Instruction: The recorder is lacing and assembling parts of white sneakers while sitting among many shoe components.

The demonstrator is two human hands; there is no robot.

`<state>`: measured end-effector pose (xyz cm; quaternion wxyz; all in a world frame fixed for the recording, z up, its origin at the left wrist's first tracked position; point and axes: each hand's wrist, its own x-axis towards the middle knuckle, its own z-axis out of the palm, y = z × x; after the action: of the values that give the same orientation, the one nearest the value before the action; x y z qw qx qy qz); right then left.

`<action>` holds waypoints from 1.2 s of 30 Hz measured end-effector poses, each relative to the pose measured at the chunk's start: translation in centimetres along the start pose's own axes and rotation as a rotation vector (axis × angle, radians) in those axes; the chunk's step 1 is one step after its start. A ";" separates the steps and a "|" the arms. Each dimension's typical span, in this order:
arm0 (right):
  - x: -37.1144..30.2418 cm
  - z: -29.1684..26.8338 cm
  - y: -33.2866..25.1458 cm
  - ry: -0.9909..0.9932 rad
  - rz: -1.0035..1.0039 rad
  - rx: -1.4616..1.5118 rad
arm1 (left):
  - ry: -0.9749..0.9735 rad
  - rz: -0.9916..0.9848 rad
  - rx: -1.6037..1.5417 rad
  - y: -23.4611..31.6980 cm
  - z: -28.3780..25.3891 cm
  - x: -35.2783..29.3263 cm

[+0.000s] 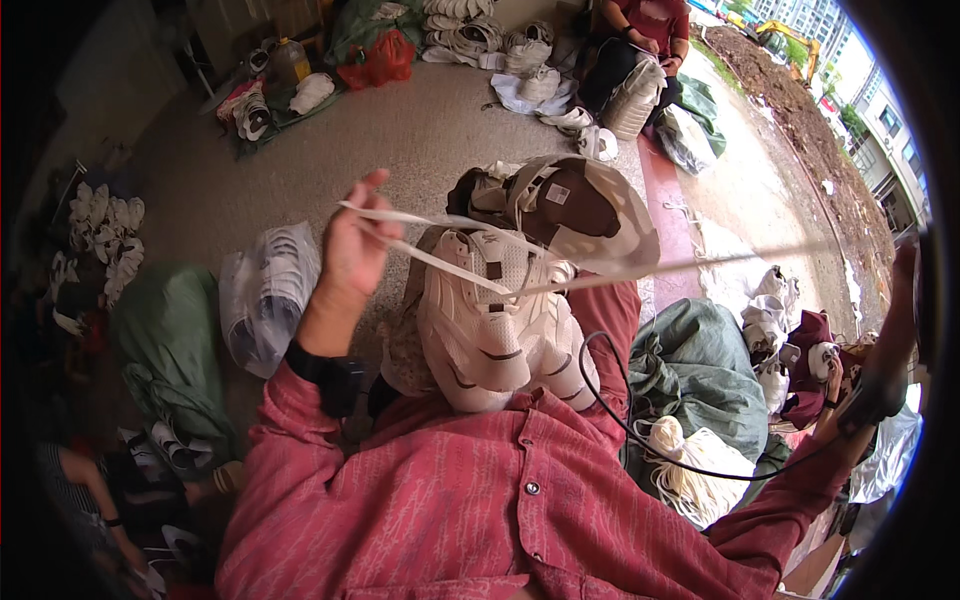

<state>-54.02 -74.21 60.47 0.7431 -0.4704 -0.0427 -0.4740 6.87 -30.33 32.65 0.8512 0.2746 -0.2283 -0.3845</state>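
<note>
White shoe uppers (500, 325) rest together on my lap, with lace holes along their openings. A pale shoelace (455, 268) runs through the nearest one. My left hand (352, 245), raised left of the uppers, is closed on a loop of this lace. The other length stretches taut and blurred toward my right hand (903, 275), which is far out at the right rim with the arm extended. Its fingers are dark there, but the taut lace leads to it. Behind the nearest uppers lies a beige and brown upper (590, 215), its inside facing up.
A hank of white laces (695, 465) lies on a green sack (700, 370) at my right; a black cable (660, 462) crosses it. At left are a clear bag of shoe parts (270, 290) and another green sack (165, 340). A seated person (645, 40) handles uppers ahead.
</note>
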 end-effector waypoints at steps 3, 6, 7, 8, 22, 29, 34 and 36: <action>-8.9 -4.5 8.6 0.284 -0.307 -1.909 | 0.208 0.052 0.051 3.7 -5.0 -0.9; -10.0 -6.5 20.8 0.552 -0.287 -0.674 | 0.249 -0.350 0.962 7.6 -7.2 -4.0; -10.0 -2.0 25.6 0.536 -0.168 -0.699 | 0.227 -0.588 1.336 9.2 -8.1 -5.7; -10.5 2.7 29.8 0.522 -0.051 -0.726 | -0.021 -0.718 1.707 9.7 -7.0 -7.0; -15.8 16.4 45.5 -0.368 0.537 -0.802 | -0.825 0.268 1.554 -3.8 11.1 0.1; -14.8 16.7 45.8 -0.192 0.533 -0.646 | -0.849 -0.017 1.539 -4.4 10.7 0.9; -15.1 17.7 44.6 -0.325 0.700 -0.731 | -0.753 -0.034 1.532 -5.0 10.6 0.3; -15.1 17.4 44.2 -0.349 0.766 -0.700 | -0.738 -0.024 1.508 -5.4 10.1 -0.1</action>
<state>-22.68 -46.54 33.30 0.6437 -0.7430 0.1694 -0.0702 -2.15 -36.15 36.71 0.3061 0.6290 -0.6852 -0.2029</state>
